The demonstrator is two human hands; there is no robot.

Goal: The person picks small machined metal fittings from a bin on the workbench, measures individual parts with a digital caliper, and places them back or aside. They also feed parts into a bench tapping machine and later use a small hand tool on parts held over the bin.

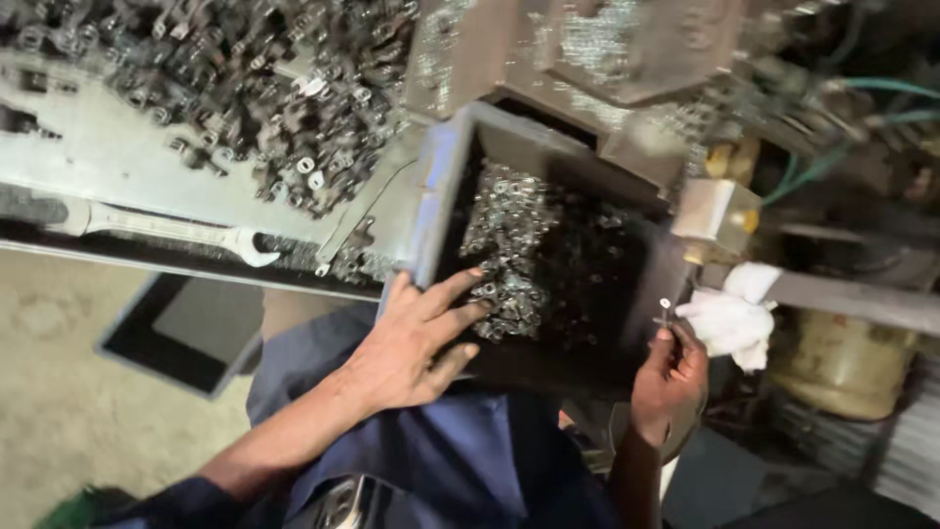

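Here, two hands at a bin of metal parts

Left hand [411, 343] lies open, fingers spread on the bin [441, 196] rim, touching the parts [509, 255]. Right hand [669, 377] pinches one small part [666, 312] beside a white rag [729, 313]. A wrench [166, 230] lies on the tray [108, 147] left.

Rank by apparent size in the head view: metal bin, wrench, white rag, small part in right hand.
1. metal bin
2. wrench
3. white rag, more compact than the wrench
4. small part pinched in the right hand
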